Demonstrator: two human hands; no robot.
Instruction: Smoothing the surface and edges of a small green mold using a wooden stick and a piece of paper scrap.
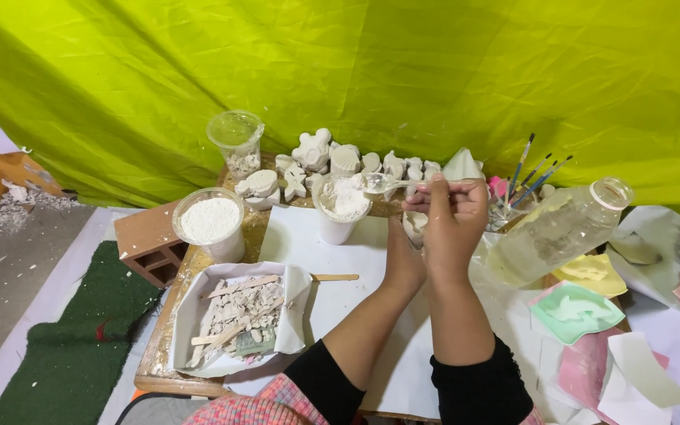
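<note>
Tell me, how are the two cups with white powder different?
The cup by the brick stands alone, untouched, with its powder lying level inside. The cup under the spoon has powder heaped in lumps, and the right hand holds a clear plastic spoon loaded with powder just over it. The first looks wider and sits nearer the table's left edge; the second stands on the white sheet. Both are see-through plastic and hold white powder.

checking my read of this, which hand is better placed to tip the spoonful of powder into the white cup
Right, probably. The right hand already holds the clear spoon, its loaded bowl poised just above the white cup. The left hand sits lower, behind the right wrist, apparently at a small bowl, and holds no spoon.
</note>
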